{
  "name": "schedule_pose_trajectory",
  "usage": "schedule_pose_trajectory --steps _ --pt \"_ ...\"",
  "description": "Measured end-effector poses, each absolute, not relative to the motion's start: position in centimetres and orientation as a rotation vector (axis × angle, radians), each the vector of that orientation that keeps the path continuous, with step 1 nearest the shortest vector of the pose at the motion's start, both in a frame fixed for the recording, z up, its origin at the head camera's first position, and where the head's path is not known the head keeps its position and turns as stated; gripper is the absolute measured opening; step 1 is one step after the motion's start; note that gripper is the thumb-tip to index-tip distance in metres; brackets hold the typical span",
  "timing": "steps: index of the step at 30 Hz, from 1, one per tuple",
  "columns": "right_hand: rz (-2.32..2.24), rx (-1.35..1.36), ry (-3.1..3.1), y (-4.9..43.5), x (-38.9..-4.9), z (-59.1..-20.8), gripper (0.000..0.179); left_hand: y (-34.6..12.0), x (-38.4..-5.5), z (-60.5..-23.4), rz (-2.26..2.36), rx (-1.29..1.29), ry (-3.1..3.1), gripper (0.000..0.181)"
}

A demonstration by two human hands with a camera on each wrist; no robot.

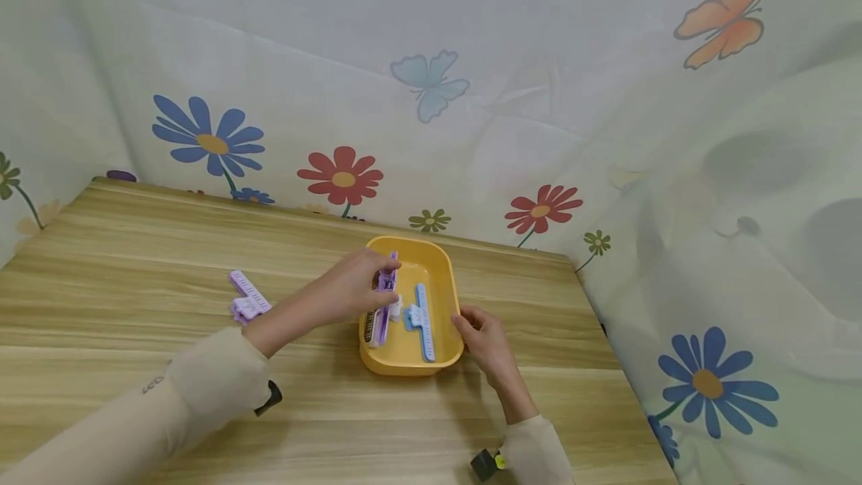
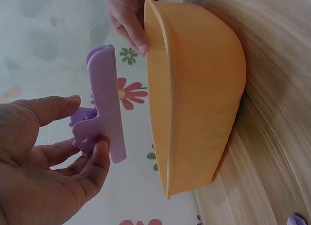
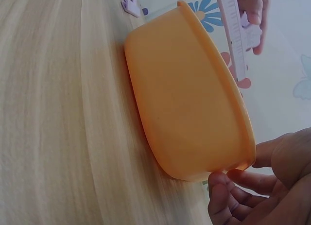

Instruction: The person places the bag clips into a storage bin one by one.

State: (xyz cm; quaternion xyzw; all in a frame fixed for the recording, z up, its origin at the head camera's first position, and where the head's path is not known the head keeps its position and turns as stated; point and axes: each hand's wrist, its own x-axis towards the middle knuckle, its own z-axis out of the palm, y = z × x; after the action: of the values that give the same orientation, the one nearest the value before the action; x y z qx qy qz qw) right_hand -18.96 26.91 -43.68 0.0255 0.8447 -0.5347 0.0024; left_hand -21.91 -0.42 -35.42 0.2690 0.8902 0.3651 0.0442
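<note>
A yellow plastic bin [image 1: 441, 268] stands on the table. Over its left side, my left hand [image 1: 353, 287] holds a purple sealing clip [image 2: 108, 103] by its handle, the long bar above the bin's rim. My right hand [image 1: 488, 343] pinches the bin's right wall at the rim, thumb and fingers on either side. Inside the bin lies a light blue clip [image 1: 424, 324] with a long bar. A small white piece [image 1: 395, 308] shows beside the held clip, which partly hides the bin's left side.
Another purple clip [image 1: 248, 296] lies on the wooden table [image 1: 323, 418] to the left, partly behind my left forearm. A white cloth backdrop [image 1: 283, 51] printed with flowers and butterflies rises along the table's back and right edges.
</note>
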Motion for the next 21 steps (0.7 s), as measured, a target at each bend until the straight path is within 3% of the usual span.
schedule_pose_trajectory --steps 21 --pt "-1.666 0.085 2.644 26.9 -19.0 -43.4 0.033 3.7 -22.7 -36.0 1.074 0.853 2.689 0.051"
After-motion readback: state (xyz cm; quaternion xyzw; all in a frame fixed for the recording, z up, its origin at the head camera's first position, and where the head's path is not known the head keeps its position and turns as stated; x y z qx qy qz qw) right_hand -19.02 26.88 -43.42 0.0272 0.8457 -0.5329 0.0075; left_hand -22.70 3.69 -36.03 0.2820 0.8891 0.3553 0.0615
